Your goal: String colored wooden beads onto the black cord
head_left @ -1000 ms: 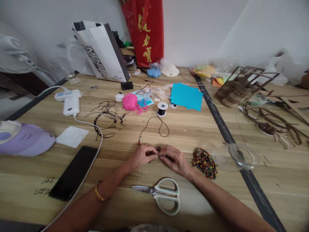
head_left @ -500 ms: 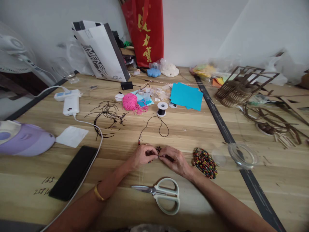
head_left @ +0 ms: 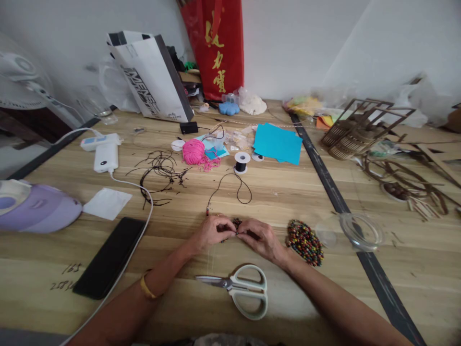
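Observation:
My left hand (head_left: 215, 229) and my right hand (head_left: 262, 239) meet at the middle of the table, fingertips pinched together. Between them is part of a string of small dark beads (head_left: 236, 222), and both hands grip it; the fingers hide most of the rest. A black cord (head_left: 224, 179) with a few beads at its near end emerges beside my left hand and loops toward a white spool of black cord (head_left: 241, 163). To the right of my right hand lies a pile of multicoloured beads (head_left: 305, 242). Scissors with pale handles (head_left: 248, 291) rest on the table below both hands.
A black phone-like slab (head_left: 110, 258) and a white cable lie left of my left arm. Cut black cords (head_left: 160, 168), pink yarn (head_left: 193, 152) and blue sheets (head_left: 278, 143) are farther back. A clear round lid (head_left: 361, 232) sits beyond the bead pile.

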`<state>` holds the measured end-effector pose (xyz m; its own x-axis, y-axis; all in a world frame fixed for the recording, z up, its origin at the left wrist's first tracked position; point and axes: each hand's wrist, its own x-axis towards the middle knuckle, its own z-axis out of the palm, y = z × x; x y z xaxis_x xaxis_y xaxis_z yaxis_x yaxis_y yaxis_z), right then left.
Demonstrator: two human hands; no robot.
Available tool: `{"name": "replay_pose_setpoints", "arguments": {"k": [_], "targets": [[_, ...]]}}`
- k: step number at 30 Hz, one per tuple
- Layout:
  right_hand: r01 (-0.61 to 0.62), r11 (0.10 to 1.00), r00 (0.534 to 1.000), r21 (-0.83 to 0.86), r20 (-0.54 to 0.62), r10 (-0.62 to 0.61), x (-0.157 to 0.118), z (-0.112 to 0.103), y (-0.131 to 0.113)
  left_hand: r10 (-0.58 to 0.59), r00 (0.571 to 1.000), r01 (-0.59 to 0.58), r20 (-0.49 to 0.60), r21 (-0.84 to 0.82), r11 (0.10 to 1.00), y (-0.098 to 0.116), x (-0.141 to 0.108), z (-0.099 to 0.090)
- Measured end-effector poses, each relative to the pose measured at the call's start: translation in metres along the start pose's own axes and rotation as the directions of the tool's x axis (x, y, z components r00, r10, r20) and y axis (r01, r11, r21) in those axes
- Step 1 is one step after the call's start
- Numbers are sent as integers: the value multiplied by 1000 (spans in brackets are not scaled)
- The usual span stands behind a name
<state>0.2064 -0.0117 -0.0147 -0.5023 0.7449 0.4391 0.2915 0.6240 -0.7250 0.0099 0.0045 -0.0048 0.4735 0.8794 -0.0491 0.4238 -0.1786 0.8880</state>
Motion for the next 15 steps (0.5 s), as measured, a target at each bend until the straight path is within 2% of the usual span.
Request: {"name": "replay_pose_setpoints", "arguments": {"k": [10, 15], "targets": [[9, 1000, 1000, 20, 29, -10, -1, 0, 1, 8, 1000, -8, 15, 1, 1000, 0, 0, 0], [44, 999, 998, -2, 46, -44, -1, 0, 3, -12, 1000, 12, 14, -51, 999, 0, 0, 1]]}}
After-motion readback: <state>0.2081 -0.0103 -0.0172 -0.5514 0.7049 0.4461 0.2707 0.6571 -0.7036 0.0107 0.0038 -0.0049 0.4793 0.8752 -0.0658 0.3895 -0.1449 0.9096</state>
